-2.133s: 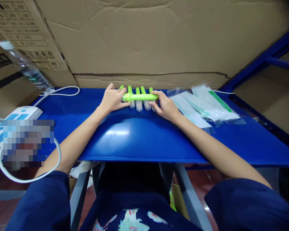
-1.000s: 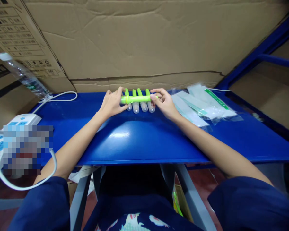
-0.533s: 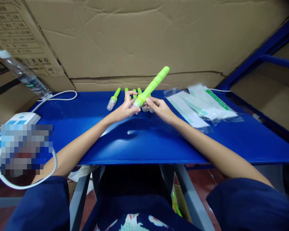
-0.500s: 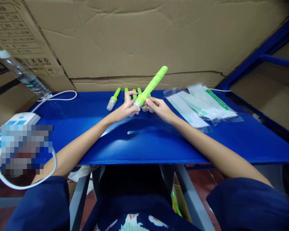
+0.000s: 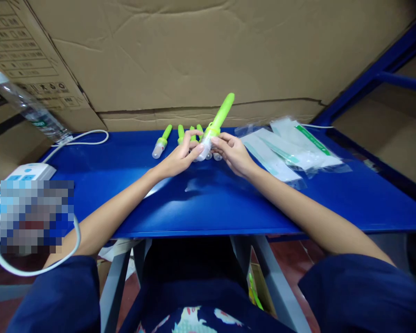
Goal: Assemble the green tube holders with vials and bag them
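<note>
A lime-green stick with a smooth handle (image 5: 223, 112) and a clear domed end is held between my two hands, its handle pointing up and to the right. My left hand (image 5: 180, 158) has its thumb and fingers closed around the clear end from the left. From the right, my right hand (image 5: 234, 153) pinches near the collar where the clear part meets the green. Just behind the hands, several similar green sticks lie on the blue table, partly hidden by my fingers; one green stick (image 5: 162, 141) lies apart at the left.
Flat clear plastic packets (image 5: 284, 150) lie on the blue table (image 5: 208, 208) to the right. On the left are a white power strip (image 5: 38, 172), a looping white cable (image 5: 78, 240) and a clear plastic bottle (image 5: 34, 111). A cardboard wall (image 5: 194, 55) stands behind.
The held stick has shifted slightly and turned in my hands; more of its clear end shows and its handle looks shorter. My right fingers have moved around the collar.
</note>
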Demonstrator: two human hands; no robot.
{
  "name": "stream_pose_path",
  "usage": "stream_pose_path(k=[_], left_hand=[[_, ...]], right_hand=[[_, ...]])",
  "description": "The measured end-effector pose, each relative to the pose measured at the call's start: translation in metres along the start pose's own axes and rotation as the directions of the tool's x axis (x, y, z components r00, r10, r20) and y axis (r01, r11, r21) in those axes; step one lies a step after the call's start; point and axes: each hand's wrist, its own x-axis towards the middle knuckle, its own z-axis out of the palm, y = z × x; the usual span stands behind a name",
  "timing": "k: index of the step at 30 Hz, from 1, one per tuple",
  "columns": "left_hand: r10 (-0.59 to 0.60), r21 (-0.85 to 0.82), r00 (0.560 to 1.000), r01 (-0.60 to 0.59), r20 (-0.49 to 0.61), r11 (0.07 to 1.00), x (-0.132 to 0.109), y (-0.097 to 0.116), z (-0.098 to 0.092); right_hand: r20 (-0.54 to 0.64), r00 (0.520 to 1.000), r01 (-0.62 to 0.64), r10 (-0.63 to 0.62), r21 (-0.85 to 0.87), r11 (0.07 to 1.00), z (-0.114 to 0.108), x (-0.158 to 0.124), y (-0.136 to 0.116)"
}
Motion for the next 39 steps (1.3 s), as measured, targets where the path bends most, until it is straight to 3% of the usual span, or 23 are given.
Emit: stream_pose_path(k=[3,7,12,18,24,32,35,39], left_hand=[[0.003,0.083,0.999,0.001,-0.054,0.997,0.001,-0.006,-0.003],[0.011,0.176,0.993,0.01,-0.117,0.984,0.001,-0.012,-0.005],[0.059,0.236,0.983,-0.017,-0.172,0.972,0.001,-0.016,-0.009],[0.057,0.265,0.979,-0.004,-0.195,0.964,0.002,-0.018,-0.013],[0.056,0.268,0.979,-0.002,-0.194,0.963,0.002,-0.019,-0.014],[0.043,0.316,0.98,0.022,-0.196,0.948,0.002,-0.016,-0.016],[0.046,0.326,0.979,0.022,-0.199,0.945,0.003,-0.016,-0.017],[0.046,0.336,0.979,0.025,-0.2,0.942,0.003,-0.015,-0.019]], right_hand=[[-0.089,0.996,0.027,-0.025,0.024,0.999,-0.014,0.013,0.006],[-0.246,0.966,0.05,-0.076,-0.109,0.993,-0.046,0.034,0.009],[-0.373,0.928,-0.138,-0.015,-0.38,0.914,-0.074,0.044,0.004],[-0.305,0.945,-0.293,0.118,-0.628,0.721,-0.067,0.031,-0.008],[-0.267,0.956,-0.289,0.12,-0.795,0.533,-0.054,0.022,-0.013],[-0.232,0.97,-0.243,0.072,-0.929,0.279,-0.054,0.025,-0.003],[-0.271,0.962,-0.274,0.041,-0.944,0.186,-0.06,0.025,-0.014],[-0.371,0.929,-0.371,0.014,-0.929,-0.011,-0.078,0.023,-0.032]])
